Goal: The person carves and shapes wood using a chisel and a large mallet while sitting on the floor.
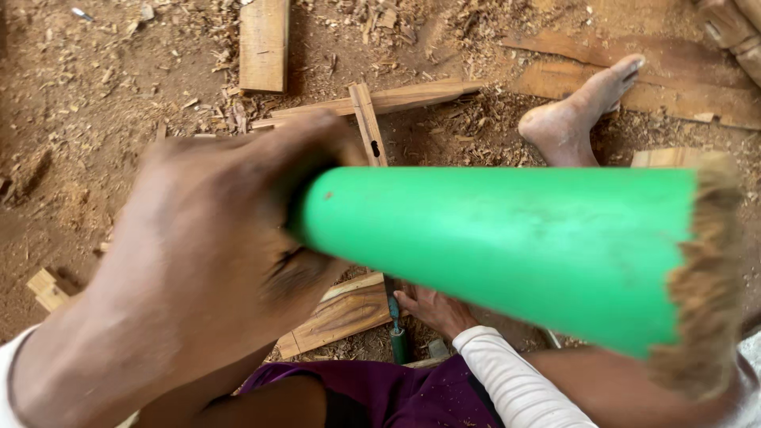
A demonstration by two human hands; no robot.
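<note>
- Fingers of the left hand (210, 254) are wrapped tight round the narrow end of a thick green plastic club (507, 246), fully closed on it; the club is raised close under the camera, blurred, its frayed, fibrous head out to the right
- Down below, the right hand (434, 309), in a white long sleeve, rests by a slim green-handled metal tool (396, 337); from where I stand I cannot tell whether the fingers are clasped round it or just lying beside it
- That tool stands against a flat brown wooden board (341, 313) lying on the ground by the purple-clad lap
- Further out, a narrow wooden slat with a dark slot (369, 127) crosses another strip, a short plank (263, 43) lies beyond, and sawdust covers the dirt floor (87, 119)
- A bare foot (579, 111) rests near the strips
- Risk, to my eye: the club hides the small tool from above, so a blow off line could land on the right hand's knuckles, or the tool could skid across the board
</note>
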